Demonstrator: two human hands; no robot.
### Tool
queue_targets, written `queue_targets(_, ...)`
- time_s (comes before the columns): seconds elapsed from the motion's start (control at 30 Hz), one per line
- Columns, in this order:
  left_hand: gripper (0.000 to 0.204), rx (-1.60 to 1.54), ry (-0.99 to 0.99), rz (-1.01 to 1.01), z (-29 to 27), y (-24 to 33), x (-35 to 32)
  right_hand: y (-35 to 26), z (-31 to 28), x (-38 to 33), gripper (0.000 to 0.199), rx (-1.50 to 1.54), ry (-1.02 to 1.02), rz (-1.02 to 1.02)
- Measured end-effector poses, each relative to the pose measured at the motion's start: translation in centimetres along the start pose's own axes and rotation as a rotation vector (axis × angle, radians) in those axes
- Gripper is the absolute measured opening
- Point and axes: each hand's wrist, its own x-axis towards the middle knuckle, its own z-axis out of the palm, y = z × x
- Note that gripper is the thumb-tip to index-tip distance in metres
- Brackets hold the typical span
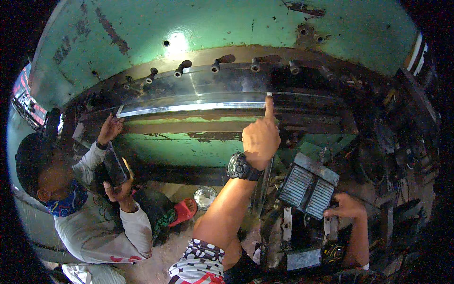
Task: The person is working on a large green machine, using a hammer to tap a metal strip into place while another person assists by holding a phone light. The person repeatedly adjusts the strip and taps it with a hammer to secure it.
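My left hand [260, 137], with a black wristwatch on the wrist, is raised with the index finger straight and the other fingers curled. The fingertip touches the right end of a long shiny metal blade [189, 107] that runs across a big green machine [227, 28]. It holds nothing. My right hand [347, 206] is low on the right, its fingers curled on the lower edge of a grey ribbed block [302, 187] on dark, greasy machine parts.
A co-worker in a white long-sleeved top [94, 227] crouches at the left, one hand [111, 128] at the blade's left end, the other holding a dark flat device [116, 165]. A row of bolts [215, 64] sits above the blade. A red sandal [184, 210] lies on the floor.
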Motion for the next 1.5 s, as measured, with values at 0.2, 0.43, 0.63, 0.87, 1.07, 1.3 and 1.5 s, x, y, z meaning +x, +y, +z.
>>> queue_targets(0.2, 0.09, 0.012, -0.018, -0.011, -1.5, 1.4, -0.6, -0.2, -0.3, -1.6, 0.065, 0.142, -0.013, -0.045)
queue_targets(0.43, 0.098, 0.06, 0.025, -0.063, 3.0, -0.2, 3.5, 1.2, -2.0, 3.3, 0.067, 0.116, -0.002, -0.054)
queue_targets(0.63, 0.107, -0.087, 0.013, -0.023, 4.5, -0.3, 3.8, 7.8, -1.6, 4.4, 0.076, 0.022, 0.15, -0.015)
queue_targets(0.87, 0.11, -0.139, 0.09, -0.002, 5.3, 0.0, 4.0, 12.0, -2.3, 4.2, 0.086, 0.002, 0.231, 0.038)
queue_targets(1.07, 0.109, -0.132, 0.086, 0.002, 5.6, -0.1, 4.1, 8.5, -3.4, 4.5, 0.083, 0.077, 0.01, 0.051)
queue_targets(1.3, 0.107, -0.1, 0.094, -0.027, 5.0, -0.7, 3.4, 5.7, -2.0, 4.1, 0.075, 0.159, 0.071, 0.009)
queue_targets(1.5, 0.109, -0.118, 0.102, 0.008, 4.6, -1.2, 2.7, 8.1, -1.7, 4.8, 0.066, 0.012, 0.105, -0.097)
